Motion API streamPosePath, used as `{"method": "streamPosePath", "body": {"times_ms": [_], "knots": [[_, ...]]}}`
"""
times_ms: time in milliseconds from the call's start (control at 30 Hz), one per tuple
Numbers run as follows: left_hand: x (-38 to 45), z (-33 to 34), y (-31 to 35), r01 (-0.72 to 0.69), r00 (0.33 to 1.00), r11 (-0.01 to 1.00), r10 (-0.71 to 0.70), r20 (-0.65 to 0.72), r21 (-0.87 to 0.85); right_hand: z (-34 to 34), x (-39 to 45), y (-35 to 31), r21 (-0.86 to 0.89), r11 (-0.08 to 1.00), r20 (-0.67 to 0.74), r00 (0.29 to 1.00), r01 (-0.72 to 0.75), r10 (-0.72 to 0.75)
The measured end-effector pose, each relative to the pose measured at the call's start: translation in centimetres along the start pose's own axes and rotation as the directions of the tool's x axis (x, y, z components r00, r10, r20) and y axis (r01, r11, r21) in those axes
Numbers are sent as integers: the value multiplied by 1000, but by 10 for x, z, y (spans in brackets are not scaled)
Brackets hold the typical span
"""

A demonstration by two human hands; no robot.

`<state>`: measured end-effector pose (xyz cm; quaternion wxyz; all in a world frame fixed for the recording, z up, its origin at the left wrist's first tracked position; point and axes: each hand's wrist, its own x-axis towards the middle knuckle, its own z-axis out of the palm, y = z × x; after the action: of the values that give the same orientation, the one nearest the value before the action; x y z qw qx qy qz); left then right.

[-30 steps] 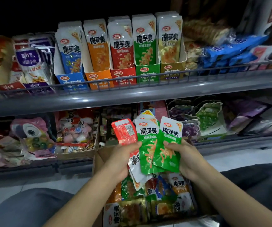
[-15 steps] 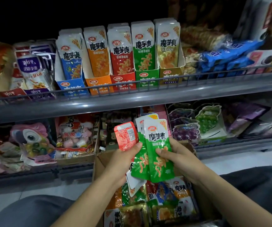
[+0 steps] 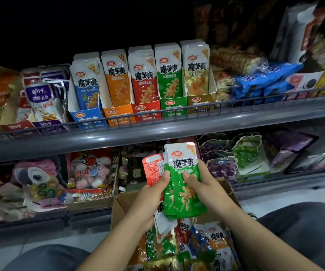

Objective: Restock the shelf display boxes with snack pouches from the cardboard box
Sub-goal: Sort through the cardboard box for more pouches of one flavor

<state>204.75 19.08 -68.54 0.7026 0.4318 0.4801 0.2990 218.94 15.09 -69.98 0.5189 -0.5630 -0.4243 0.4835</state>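
Head view: both hands, left hand (image 3: 150, 194) and right hand (image 3: 204, 186), grasp glossy green pouches (image 3: 183, 184); cardboard box (image 3: 118, 204) below holds mixed pouches.

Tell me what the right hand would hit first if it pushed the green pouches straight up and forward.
Probably the grey front rail of the upper shelf, right above the green pouches held by the right hand. Depth is unclear, so it might pass in front.
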Motion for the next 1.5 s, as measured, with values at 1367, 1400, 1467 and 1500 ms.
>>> {"method": "streamPosePath", "body": {"times_ms": [1367,1400,1467,1500], "knots": [[73,-21,150,-102,964,920,184,190,-378,-8,187,-190,-324,923,-205,937,208,-283],[76,-23,150,-93,964,921,178,197,-378,-10,192,-188,-379,904,-186,940,200,-286],[80,-27,151,-80,965,928,164,207,-365,-16,198,-187,-551,816,-158,938,176,-309],[81,-28,152,-72,964,930,158,214,-360,-20,202,-187,-671,726,-149,932,151,-331]]}}
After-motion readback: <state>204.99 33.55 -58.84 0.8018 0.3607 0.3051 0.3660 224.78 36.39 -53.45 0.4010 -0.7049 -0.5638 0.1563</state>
